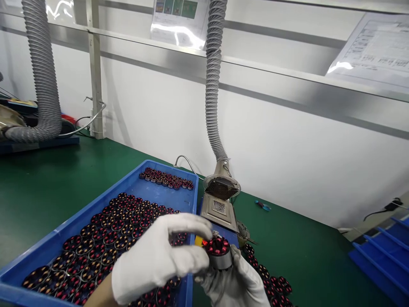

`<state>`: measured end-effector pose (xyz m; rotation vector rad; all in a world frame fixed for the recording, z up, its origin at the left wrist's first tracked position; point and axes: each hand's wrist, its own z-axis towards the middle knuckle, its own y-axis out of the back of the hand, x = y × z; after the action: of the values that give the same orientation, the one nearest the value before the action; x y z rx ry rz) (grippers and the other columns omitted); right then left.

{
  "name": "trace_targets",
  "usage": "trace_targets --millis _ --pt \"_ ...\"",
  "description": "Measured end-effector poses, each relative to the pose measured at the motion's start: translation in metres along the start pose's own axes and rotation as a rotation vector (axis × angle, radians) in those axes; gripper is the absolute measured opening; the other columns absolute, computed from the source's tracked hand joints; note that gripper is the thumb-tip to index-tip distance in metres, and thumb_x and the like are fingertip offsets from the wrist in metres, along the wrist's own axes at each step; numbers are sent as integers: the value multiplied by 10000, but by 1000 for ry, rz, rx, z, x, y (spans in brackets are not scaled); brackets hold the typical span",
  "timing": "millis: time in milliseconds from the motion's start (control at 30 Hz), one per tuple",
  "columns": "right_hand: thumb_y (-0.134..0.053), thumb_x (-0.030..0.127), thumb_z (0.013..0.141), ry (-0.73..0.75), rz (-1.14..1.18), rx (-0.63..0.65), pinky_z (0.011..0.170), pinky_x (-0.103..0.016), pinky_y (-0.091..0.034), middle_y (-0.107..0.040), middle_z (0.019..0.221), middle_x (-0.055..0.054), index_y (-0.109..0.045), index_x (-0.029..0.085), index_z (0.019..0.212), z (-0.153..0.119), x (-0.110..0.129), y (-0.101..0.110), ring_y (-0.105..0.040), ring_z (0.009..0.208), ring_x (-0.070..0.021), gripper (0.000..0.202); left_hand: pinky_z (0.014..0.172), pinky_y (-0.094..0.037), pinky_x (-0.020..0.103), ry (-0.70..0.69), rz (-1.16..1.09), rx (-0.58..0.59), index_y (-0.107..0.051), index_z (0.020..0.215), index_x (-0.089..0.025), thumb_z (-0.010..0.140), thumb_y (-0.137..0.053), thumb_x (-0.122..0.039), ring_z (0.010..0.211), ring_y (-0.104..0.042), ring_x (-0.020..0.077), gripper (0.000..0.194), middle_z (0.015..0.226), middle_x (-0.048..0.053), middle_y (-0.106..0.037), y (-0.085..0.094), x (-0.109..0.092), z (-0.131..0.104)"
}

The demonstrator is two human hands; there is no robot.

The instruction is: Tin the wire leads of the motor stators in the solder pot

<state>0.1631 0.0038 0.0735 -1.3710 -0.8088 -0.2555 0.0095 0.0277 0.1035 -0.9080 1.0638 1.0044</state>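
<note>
While both gloved hands pinch one stator [219, 251] at lower centre, left hand [156, 260] fingertips on top, right hand [236, 283] cupping beneath, glove slip could drop it onto the blue tray [150, 187], bending its windings.

Both hands wear white gloves and meet low in the middle of the view. The left hand [156, 260] pinches the top of a small round motor stator [218, 252] with red windings, while the right hand [234, 283] cradles it from below. Under the left hand sits a blue tray [153, 179] filled with rows of similar stators on the green desk [47, 179]. More stators [271, 283] lie loose beside the right hand. Behind them, a grey ribbed hose [212, 85] drops to a small metal unit [220, 204].
</note>
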Motion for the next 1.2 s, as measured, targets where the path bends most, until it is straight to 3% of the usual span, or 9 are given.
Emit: trace_targets --millis 100,233,367,467,567,800,900,1000,1200 --pt "-779 309 638 46 -36 -33 726 -329 -559 -730 970 -47 -702 243 948 2 -3 2 -684 804 -189 326 736 -491 220 -110 34 84 -719 633 -179 628 -553 -48 820 -631 169 211 810 39 -701 -2 -1 -3" --pt "-797 355 601 233 -208 -124 743 -347 -546 -726 949 -70 -692 232 935 9 -8 8 -676 823 -210 372 686 -497 198 -264 -102 -27 -721 664 -200 621 -547 -40 808 -628 164 241 811 23 -695 -4 3 -9" --pt "-824 317 566 672 -466 -319 727 -279 -535 -720 910 -29 -670 264 891 16 -22 5 -673 796 -176 364 751 -505 203 -106 -141 -201 -715 837 -220 657 -624 -132 899 -639 174 220 993 28 -698 -1 4 -6" --pt "-764 115 623 1107 -746 -443 731 -226 -525 -667 1008 12 -661 302 866 21 -40 -1 -649 886 -147 324 839 -498 269 28 -171 28 -656 1052 -194 677 -668 -255 970 -625 208 379 1040 61 -692 -8 6 0" --pt "-651 -40 668 1366 -995 -503 723 -242 -531 -644 1017 17 -655 347 928 24 -53 -4 -643 887 -145 466 818 -501 274 28 -216 61 -706 875 -170 756 -601 -277 885 -641 198 191 917 60 -719 -19 13 2" --pt "-686 18 670 1352 -1011 -433 719 -263 -552 -630 1079 -19 -613 306 987 20 -41 11 -634 942 -174 434 783 -495 190 -148 -462 -256 -738 730 -224 674 -682 -182 839 -653 153 90 828 1 -738 -11 17 1" --pt "-696 45 653 1403 -1020 -432 718 -269 -552 -624 1109 -21 -599 299 986 20 -40 14 -614 963 -180 430 594 -480 187 60 -312 -187 -728 838 -200 568 -712 -107 645 -609 127 285 691 -6 -699 -10 8 2" --pt "-671 -9 646 1448 -1061 -480 726 -260 -540 -623 1078 16 -617 320 947 23 -45 11 -614 927 -159 449 566 -457 198 147 -276 -187 -698 665 -150 535 -670 -92 580 -560 108 146 635 -1 -656 -16 7 4" --pt "-663 94 713 1473 -1095 -443 794 -389 -536 -657 1038 -10 -611 302 976 24 -45 8 -633 922 -210 339 544 -461 207 -51 -415 -402 -696 630 -185 513 -656 -101 586 -563 118 149 641 -6 -651 -14 15 3"
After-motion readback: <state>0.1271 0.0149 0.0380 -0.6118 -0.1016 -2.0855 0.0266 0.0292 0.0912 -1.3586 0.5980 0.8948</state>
